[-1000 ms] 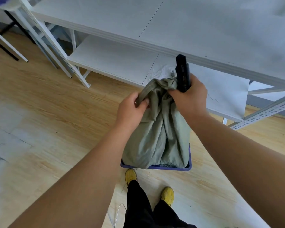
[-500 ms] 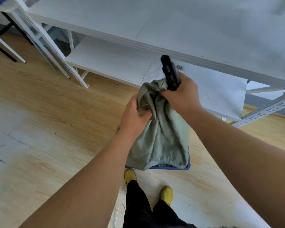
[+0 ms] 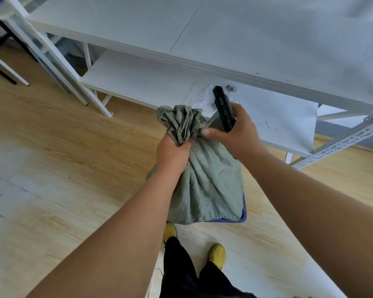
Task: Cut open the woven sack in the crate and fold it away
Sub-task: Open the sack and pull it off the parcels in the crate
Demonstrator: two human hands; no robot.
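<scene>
A grey-green woven sack (image 3: pixel 209 186) stands in a blue crate (image 3: pixel 243 214), of which only a corner shows under the sack. My left hand (image 3: pixel 172 153) grips the bunched neck of the sack, whose crumpled top sticks up above my fist. My right hand (image 3: pixel 237 130) holds a black utility knife (image 3: pixel 223 108) upright just right of the neck. Its thumb points toward the gathered fabric. No blade is visible.
A white metal shelving unit (image 3: pixel 202 67) stands right behind the sack, its lower shelf (image 3: pixel 142 82) bearing white material and small scraps. The floor (image 3: pixel 63 147) is light wood. My yellow shoes (image 3: pixel 218 254) stand just in front of the crate.
My left hand has closed tighter round the sack's neck, bunching the top above it. My right hand with the knife has drawn off the fabric to the right.
</scene>
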